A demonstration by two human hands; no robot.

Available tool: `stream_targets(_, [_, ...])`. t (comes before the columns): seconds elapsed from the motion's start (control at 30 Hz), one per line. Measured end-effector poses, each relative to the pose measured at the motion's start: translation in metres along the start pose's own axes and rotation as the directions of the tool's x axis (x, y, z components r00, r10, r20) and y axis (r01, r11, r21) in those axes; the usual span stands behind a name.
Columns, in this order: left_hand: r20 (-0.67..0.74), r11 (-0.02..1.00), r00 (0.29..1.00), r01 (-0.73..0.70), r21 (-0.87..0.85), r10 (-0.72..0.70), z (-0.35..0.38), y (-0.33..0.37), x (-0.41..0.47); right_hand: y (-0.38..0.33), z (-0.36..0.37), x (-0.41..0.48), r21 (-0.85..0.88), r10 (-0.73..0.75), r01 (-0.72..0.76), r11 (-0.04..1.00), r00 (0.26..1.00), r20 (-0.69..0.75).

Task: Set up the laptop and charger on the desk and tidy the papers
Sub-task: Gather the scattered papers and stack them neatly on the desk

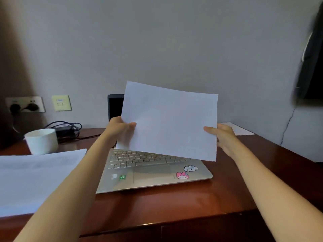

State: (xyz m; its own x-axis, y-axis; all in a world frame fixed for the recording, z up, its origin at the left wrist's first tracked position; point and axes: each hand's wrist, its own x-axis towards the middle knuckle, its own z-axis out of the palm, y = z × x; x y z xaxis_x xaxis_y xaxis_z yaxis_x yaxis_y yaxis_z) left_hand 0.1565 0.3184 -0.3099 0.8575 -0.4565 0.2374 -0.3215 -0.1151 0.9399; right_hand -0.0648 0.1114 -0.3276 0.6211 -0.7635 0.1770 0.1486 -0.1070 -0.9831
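A white sheet of paper (168,120) is held upright above the open silver laptop (153,173), hiding most of its dark screen (115,107). My left hand (120,130) pinches the sheet's left edge with the thumb in front. My right hand (222,136) pinches its right edge the same way. More white papers (35,179) lie flat on the desk's left side. Another sheet (239,129) lies at the back right. The black charger brick with its coiled cable (65,129) sits at the back left, plugged into a wall socket (25,104).
A white cup (42,141) stands on the brown wooden desk (157,206) beside the charger. A pale wall plate (61,103) sits right of the socket. A dark object (312,67) hangs on the wall at the far right, with a thin cable below it.
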Motion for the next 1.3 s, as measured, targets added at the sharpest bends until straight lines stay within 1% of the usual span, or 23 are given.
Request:
stream_targets(0.07, [-0.022,0.999,0.999,0.032,0.008,-0.032,-0.024,-0.004,0.0,-0.001,0.021,0.002,-0.006,0.004,-0.004,1.0,0.999,0.047])
stream_targets(0.23, [0.012,0.993,0.993,0.116,-0.031,-0.116,-0.088,-0.016,-0.005,-0.002,0.075,0.004,-0.012,0.011,-0.01,1.0,0.988,0.154])
stream_targets(0.27, [0.002,0.992,0.992,0.127,-0.026,-0.127,-0.1,-0.019,-0.007,-0.002,0.086,0.003,-0.018,0.014,-0.011,1.0,0.984,0.178])
stream_targets(0.37, [-0.085,0.986,0.983,0.164,0.028,-0.161,-0.135,-0.029,-0.01,0.0,0.118,0.001,-0.048,0.032,-0.021,0.999,0.967,0.251])
stream_targets(0.5, [-0.179,0.961,0.961,0.236,0.147,-0.209,-0.183,-0.043,-0.016,0.003,0.158,-0.007,-0.094,0.1,-0.07,0.993,0.928,0.358])
stream_targets(0.63, [-0.272,0.937,0.93,0.3,0.178,-0.246,-0.219,-0.051,-0.025,0.006,0.196,-0.02,-0.157,0.162,-0.1,0.983,0.876,0.453])
stream_targets(0.83, [-0.366,0.871,0.877,0.417,0.26,-0.311,-0.27,-0.067,-0.045,0.015,0.252,-0.043,-0.183,0.243,-0.173,0.968,0.825,0.511])
stream_targets(0.93, [-0.434,0.857,0.857,0.425,0.292,-0.278,-0.291,-0.077,-0.055,0.023,0.278,-0.054,-0.181,0.282,-0.219,0.959,0.812,0.511])
stream_targets(1.0, [-0.49,0.855,0.833,0.432,0.288,-0.256,-0.304,-0.086,-0.06,0.031,0.295,-0.062,-0.204,0.317,-0.245,0.948,0.802,0.506])
stream_targets(1.1, [-0.559,0.822,0.795,0.47,0.322,-0.236,-0.32,-0.1,-0.064,0.038,0.316,-0.074,-0.235,0.345,-0.257,0.937,0.781,0.521])
stream_targets(1.23, [-0.59,0.74,0.785,0.508,0.441,-0.187,-0.331,-0.112,-0.066,0.045,0.332,-0.077,-0.244,0.322,-0.225,0.943,0.799,0.508])
stream_targets(1.3, [-0.598,0.703,0.78,0.531,0.473,-0.186,-0.333,-0.117,-0.068,0.05,0.337,-0.075,-0.337,0.315,-0.164,0.927,0.827,0.465])
